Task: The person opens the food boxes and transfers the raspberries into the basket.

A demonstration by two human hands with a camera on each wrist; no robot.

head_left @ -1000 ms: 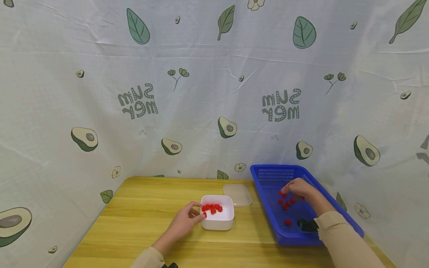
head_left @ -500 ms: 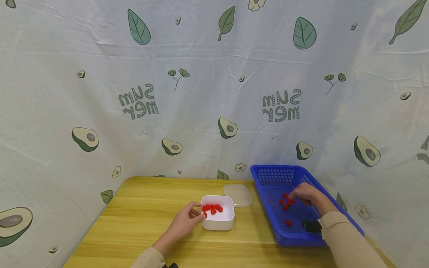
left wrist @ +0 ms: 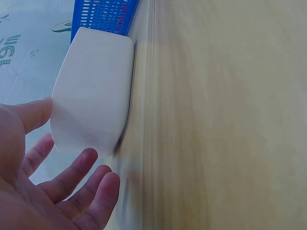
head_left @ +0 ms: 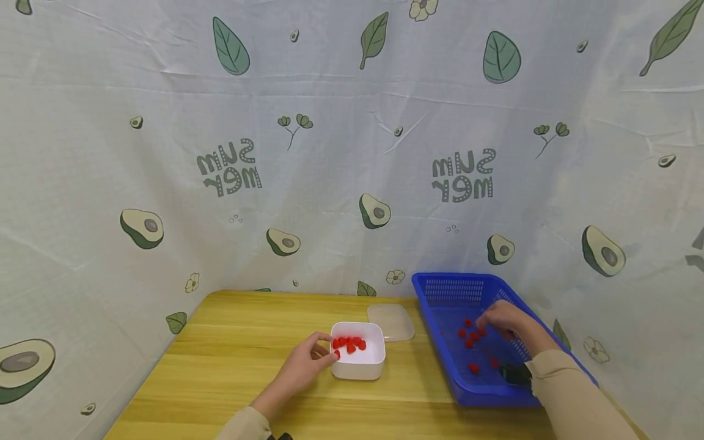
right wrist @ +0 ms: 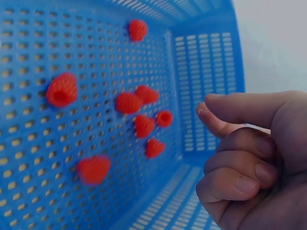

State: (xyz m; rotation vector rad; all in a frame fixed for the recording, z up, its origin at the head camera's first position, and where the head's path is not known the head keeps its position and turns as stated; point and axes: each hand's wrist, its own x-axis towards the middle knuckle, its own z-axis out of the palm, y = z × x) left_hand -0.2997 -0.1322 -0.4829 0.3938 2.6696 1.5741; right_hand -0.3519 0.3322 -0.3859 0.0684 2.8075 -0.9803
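Note:
My left hand is at the left side of a small white box, its thumb and index finger touching the box by the rim. In the left wrist view, the other fingers spread loosely below the box. Several red raspberries lie inside it. My right hand hovers within the blue basket. Its thumb and index fingertip meet with nothing visible between them, and the remaining fingers curl in. Several raspberries lie on the basket floor; one raspberry appears blurred.
A translucent lid lies on the wooden table behind the box, close to the basket's left wall. A pale printed curtain hangs behind and on both sides. A dark device sits at the right sleeve.
My right hand has drawn slightly back and to the right inside the basket. Another raspberry now shows by the dark device, nearer the basket's front. The left hand and white box stay put.

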